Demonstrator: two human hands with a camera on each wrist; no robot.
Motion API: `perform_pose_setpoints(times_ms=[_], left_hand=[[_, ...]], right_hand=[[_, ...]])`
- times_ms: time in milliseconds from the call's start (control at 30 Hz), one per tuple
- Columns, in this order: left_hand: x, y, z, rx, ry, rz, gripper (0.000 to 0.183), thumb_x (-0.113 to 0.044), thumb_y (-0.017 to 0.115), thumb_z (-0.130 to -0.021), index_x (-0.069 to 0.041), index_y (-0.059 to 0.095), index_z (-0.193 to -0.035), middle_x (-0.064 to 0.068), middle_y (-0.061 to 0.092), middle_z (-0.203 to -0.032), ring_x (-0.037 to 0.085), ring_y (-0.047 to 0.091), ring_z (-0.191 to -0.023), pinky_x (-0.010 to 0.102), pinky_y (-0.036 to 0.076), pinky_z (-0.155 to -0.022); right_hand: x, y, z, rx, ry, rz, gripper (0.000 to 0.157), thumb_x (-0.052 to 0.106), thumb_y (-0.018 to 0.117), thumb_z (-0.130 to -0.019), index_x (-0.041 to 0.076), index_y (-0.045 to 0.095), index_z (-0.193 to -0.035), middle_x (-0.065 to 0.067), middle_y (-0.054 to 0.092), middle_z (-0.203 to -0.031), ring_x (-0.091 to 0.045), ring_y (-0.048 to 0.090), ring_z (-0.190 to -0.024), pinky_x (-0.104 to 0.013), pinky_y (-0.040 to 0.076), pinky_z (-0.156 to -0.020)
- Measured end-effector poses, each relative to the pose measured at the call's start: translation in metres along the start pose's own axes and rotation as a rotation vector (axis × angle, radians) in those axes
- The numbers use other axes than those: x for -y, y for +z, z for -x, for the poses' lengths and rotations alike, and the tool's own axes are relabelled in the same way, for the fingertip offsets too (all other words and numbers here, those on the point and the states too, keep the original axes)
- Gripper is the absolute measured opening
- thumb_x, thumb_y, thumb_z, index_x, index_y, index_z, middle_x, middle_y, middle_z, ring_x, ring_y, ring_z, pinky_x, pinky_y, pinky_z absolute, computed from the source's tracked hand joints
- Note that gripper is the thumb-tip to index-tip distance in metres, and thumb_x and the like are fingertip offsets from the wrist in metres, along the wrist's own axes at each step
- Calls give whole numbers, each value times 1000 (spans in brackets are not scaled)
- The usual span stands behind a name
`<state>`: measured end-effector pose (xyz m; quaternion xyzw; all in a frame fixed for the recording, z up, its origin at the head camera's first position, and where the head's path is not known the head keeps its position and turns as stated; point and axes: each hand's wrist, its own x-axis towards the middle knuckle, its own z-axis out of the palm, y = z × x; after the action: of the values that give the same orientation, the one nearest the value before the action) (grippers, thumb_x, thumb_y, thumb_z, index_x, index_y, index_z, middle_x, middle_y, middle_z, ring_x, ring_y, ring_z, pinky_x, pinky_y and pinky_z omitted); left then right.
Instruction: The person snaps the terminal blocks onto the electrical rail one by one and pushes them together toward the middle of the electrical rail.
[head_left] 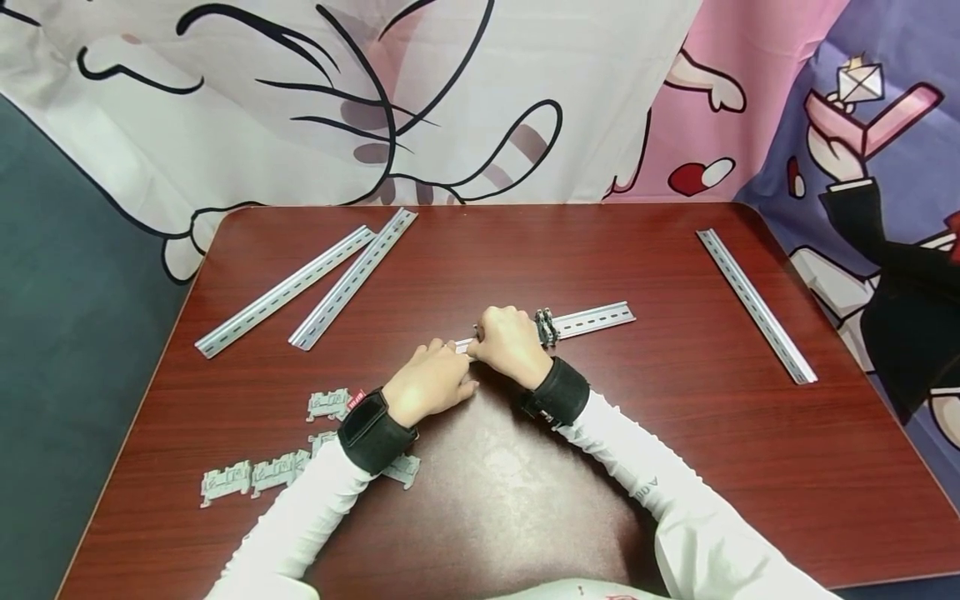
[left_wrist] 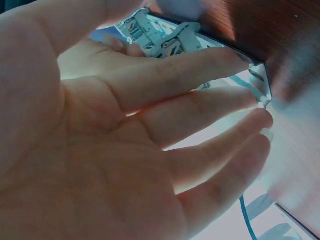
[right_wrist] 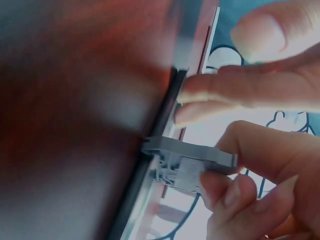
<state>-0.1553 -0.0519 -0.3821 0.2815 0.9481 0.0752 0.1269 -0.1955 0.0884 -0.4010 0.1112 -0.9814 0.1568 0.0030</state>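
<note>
A slotted metal DIN rail (head_left: 596, 320) lies in the middle of the table, with grey terminal blocks (head_left: 546, 327) clipped across it just right of my right hand (head_left: 513, 346). In the right wrist view, that hand's curled fingers and thumb pinch a grey terminal block (right_wrist: 187, 162), whose lower edge is at the rail (right_wrist: 145, 187). My left hand (head_left: 429, 383) is at the rail's left end, its fingers (left_wrist: 200, 75) fairly straight and their tips right at the rail's edge. In the left wrist view, terminal blocks (left_wrist: 182, 40) stand on the rail beyond the fingers.
Two more slotted rails (head_left: 285, 292) lie at the back left, another rail (head_left: 757, 304) at the right. Several loose grey terminal blocks (head_left: 227, 481) are at the front left, partly under my left forearm. A printed cloth (head_left: 465, 100) hangs behind the wooden table (head_left: 660, 258).
</note>
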Motion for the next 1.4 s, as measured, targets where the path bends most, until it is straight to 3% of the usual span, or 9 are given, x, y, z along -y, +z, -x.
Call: perform_pose_setpoints(times_ms=[100, 233, 400, 533, 1400], left_hand=[[0, 1, 0, -33, 17, -3, 33, -27, 64, -88, -11, 62, -60, 20, 66, -93, 34, 55, -84, 47, 45, -77], [0, 2, 0, -66, 20, -16, 28, -25, 64, -87, -6, 66, -67, 19, 64, -88, 34, 56, -82, 46, 45, -74], [-1, 1, 0, -55, 8, -33, 27, -28, 64, -89, -3, 69, -78, 19, 65, -91, 35, 56, -85, 45, 44, -75], [-1, 1, 1, -74, 20, -36, 27, -27, 64, -89, -4, 68, -76, 19, 65, -88, 35, 56, -83, 45, 44, -73], [0, 4, 0, -108, 36, -28, 25, -24, 63, -88, -4, 68, -74, 19, 66, -84, 34, 55, -79, 45, 44, -72]], right_hand=[[-2, -5, 0, 19, 15, 26, 36, 23, 72, -69, 20, 43, -48, 2, 51, -53, -27, 59, -56, -39, 43, -47], [-7, -12, -1, 37, 24, 65, 35, 22, 72, -68, 19, 43, -48, -1, 56, -54, -30, 62, -57, -42, 45, -49], [-15, -21, -3, 90, 106, 85, 29, 22, 74, -68, 17, 51, -50, -6, 63, -63, -32, 66, -66, -46, 50, -55], [-21, -27, -5, 131, 158, 88, 25, 24, 76, -68, 15, 57, -56, -9, 68, -72, -33, 68, -73, -48, 52, -60], [-43, -45, -11, 198, 254, 116, 27, 32, 80, -68, 14, 61, -61, -13, 71, -86, -36, 68, -84, -50, 54, -68]])
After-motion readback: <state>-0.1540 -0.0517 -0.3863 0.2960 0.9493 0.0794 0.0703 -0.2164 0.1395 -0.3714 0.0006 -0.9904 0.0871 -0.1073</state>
